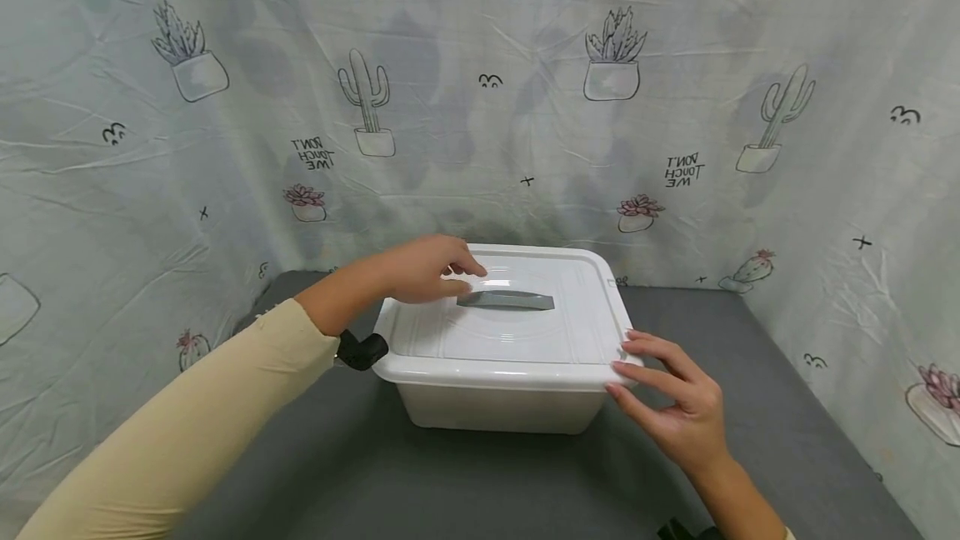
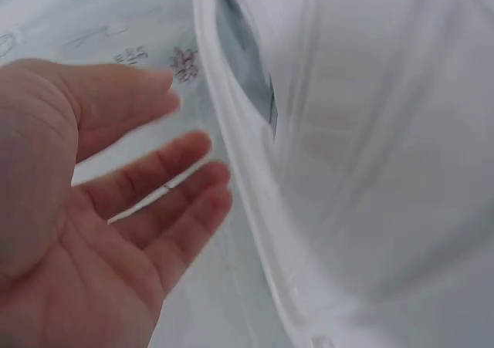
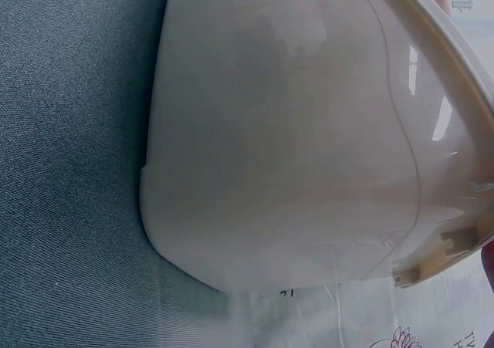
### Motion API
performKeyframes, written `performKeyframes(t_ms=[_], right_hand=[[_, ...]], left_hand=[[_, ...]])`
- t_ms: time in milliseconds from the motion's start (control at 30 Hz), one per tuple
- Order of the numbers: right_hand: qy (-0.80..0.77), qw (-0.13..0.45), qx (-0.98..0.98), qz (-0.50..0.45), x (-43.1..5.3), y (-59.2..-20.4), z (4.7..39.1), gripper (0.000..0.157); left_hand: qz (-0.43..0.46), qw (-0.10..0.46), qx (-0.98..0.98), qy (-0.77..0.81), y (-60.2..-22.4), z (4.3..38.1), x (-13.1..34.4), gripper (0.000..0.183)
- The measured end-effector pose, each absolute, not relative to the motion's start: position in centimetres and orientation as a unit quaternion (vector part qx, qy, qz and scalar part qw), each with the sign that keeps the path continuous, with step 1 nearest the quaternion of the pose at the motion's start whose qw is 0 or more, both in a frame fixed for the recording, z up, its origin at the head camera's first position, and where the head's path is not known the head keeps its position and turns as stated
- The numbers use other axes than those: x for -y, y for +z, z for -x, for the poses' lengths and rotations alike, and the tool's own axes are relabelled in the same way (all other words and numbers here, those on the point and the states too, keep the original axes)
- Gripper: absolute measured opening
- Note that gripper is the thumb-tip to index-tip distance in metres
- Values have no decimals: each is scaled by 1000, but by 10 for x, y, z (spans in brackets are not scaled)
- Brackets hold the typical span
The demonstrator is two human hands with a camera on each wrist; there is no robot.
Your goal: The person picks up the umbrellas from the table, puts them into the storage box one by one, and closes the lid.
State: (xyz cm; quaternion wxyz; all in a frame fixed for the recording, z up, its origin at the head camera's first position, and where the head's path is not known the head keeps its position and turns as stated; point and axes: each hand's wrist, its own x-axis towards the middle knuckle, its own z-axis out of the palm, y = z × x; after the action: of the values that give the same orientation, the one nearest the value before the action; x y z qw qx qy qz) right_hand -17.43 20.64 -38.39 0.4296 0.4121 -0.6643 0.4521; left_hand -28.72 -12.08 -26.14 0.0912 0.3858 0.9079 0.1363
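Note:
A white plastic storage box (image 1: 495, 411) stands with its white lid (image 1: 570, 332) on top. Across the lid's middle runs a grey handle (image 1: 506, 300). My left hand (image 1: 431, 269) hovers over the lid at the handle's left end, fingers loosely bent and thumb apart from them. Nothing lies between its fingers in the left wrist view. At the lid's front right corner, my right hand (image 1: 678, 394) grips the rim with fingers and thumb spread around it. The right wrist view shows mostly the box's side wall (image 3: 278, 147); that hand is nearly out of frame there.
The box rests on a dark grey cloth surface (image 1: 480, 490). Behind and to both sides hangs a pale curtain (image 1: 480, 132) printed with cacti and potted plants. Black wrist straps (image 1: 362, 350) show on the arms.

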Motion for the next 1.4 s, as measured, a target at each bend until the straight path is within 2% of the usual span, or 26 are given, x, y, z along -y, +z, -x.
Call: performKeyframes(t_ms=[333,467,800,1033,1400], right_hand=[[451,428,670,-407,-208,-378,174,24],[449,426,672,-406,-209,-377,175,24],[453,420,672,-409,-209,-378,177,25],[464,415,667,-409,-210,-377,178,25],[474,420,656,-411,-212,-377,181,25]], left_hand=[[-276,-3,-956,96,-279,275,151,48],[-235,-23,-970,66,-293,271,157,59],[-197,-1,-980,24,-311,265,159,80],[-175,10,-984,32,-315,264,159,83],[-175,0,-983,45,-318,262,158,80]])
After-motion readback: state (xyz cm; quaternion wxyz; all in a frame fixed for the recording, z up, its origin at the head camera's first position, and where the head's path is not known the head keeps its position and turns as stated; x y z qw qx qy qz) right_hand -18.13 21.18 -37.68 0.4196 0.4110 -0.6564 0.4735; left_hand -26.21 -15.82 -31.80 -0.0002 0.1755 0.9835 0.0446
